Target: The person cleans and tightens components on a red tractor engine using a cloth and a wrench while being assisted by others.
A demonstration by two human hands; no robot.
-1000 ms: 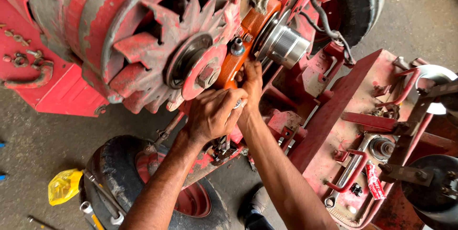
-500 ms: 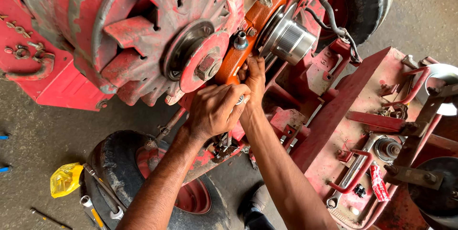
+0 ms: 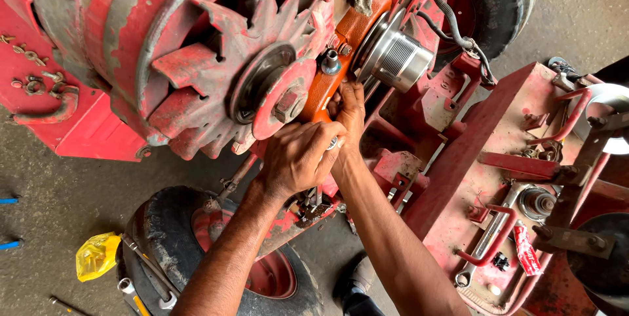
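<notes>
A red machine carries a big red toothed fan wheel (image 3: pixel 216 87). Beside it is an orange bracket (image 3: pixel 344 41) with a bolt (image 3: pixel 330 62) and a ribbed silver pulley (image 3: pixel 400 60). My left hand (image 3: pixel 298 159) is closed in a fist just under the bracket, and a small metal tool tip (image 3: pixel 334 142) shows at its fingers. My right hand (image 3: pixel 350 110) reaches up from below, its fingers curled on the bracket's lower end. The two hands touch each other.
A red frame (image 3: pixel 498 159) with a spanner (image 3: pixel 485 244) and a red tube (image 3: pixel 524 247) lies at the right. A black tyre (image 3: pixel 164 231) sits below, with tools and a yellow bag (image 3: pixel 95 256) on the concrete floor. Loose hooks (image 3: pixel 33 87) rest on the red panel at left.
Both hands stay at the orange bracket's lower end. The left fist has shifted slightly against the right hand. The view has shifted a little.
</notes>
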